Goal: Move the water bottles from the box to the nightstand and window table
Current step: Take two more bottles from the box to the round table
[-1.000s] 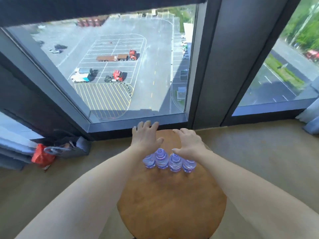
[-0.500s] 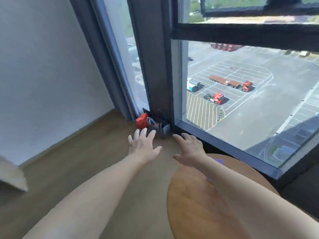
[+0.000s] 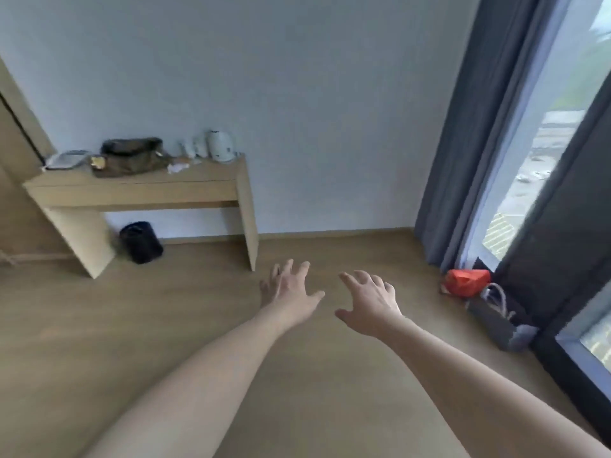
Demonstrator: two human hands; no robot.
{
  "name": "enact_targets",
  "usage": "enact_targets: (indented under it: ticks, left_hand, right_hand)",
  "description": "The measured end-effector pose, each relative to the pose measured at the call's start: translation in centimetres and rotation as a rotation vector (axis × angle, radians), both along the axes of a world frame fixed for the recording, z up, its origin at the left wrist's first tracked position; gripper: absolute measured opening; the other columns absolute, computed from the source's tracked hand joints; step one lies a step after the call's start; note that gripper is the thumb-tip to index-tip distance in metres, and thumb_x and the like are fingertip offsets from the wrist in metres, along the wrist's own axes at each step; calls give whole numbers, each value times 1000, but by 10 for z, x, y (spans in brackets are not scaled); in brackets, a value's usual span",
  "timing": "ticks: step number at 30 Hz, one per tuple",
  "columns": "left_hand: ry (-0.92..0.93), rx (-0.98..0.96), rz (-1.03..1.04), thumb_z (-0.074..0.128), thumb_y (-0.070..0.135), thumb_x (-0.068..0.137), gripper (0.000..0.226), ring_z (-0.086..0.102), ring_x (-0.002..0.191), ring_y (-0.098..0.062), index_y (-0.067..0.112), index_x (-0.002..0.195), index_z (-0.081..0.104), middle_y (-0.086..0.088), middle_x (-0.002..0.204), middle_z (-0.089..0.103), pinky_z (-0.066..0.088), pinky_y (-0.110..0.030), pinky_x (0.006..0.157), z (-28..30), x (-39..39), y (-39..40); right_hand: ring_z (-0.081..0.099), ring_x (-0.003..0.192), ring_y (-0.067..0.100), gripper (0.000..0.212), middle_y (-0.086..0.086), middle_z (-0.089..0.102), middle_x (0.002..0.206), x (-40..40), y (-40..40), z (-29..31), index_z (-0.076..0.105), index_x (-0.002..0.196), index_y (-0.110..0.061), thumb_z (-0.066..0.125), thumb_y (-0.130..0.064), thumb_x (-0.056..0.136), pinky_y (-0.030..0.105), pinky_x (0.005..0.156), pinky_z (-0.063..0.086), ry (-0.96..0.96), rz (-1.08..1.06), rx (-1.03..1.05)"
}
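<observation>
My left hand (image 3: 291, 290) and my right hand (image 3: 370, 302) are stretched out in front of me over the bare wooden floor, side by side and a little apart. Both have spread fingers and hold nothing. No water bottle, box, nightstand or window table shows in the head view.
A light wooden desk (image 3: 139, 190) stands against the white wall at the left, with a dark bag (image 3: 132, 155) and a white kettle (image 3: 221, 145) on top. A black bin (image 3: 140, 241) sits under it. By the window at the right lie a red bag (image 3: 466, 281) and a grey bag (image 3: 496, 320).
My view has swung left from the round table with several bottles, past the window, to the wall and desk. Both hands left the bottles and stay open.
</observation>
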State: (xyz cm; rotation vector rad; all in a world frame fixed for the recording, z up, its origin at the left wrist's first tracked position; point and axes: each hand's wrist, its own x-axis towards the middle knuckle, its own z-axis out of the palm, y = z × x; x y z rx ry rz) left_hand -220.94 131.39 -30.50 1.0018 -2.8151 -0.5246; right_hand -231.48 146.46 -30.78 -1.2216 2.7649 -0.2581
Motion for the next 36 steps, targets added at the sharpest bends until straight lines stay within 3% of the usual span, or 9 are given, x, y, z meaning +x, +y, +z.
enact_targets:
  ticks: [12, 21, 27, 36]
  left_hand:
    - [-99, 10, 511, 52, 70, 91, 81, 21, 152, -32, 38, 159, 25, -4, 169, 20, 25, -55, 120, -18, 230, -234]
    - [-110, 17, 809, 56, 65, 92, 78, 17, 155, -31, 33, 159, 30, -6, 169, 22, 19, -59, 122, -26, 330, -395]
    - [-200, 10, 1012, 55, 65, 92, 77, 22, 154, -29, 33, 158, 33, -9, 168, 24, 23, -57, 121, -4, 391, -495]
    - [-210, 48, 1210, 52, 68, 88, 79, 28, 149, -32, 32, 156, 32, -6, 165, 28, 29, -59, 116, -10, 488, -601]
  right_hand:
    - [36, 140, 32, 78, 6, 38, 155, 166, -307, -14, 28, 155, -37, 63, -54, 88, 49, 113, 29, -17, 525, 79]
    - [36, 140, 33, 79, 6, 36, 155, 253, -534, -40, 23, 157, -37, 62, -52, 90, 52, 114, 31, -31, 847, 152]
    - [34, 142, 32, 78, 7, 32, 158, 311, -679, -24, 20, 158, -37, 59, -49, 92, 51, 114, 31, -32, 1052, 177]
    - [35, 143, 34, 76, 9, 33, 160, 423, -821, -20, 23, 157, -37, 59, -51, 93, 51, 114, 30, -20, 1259, 183]
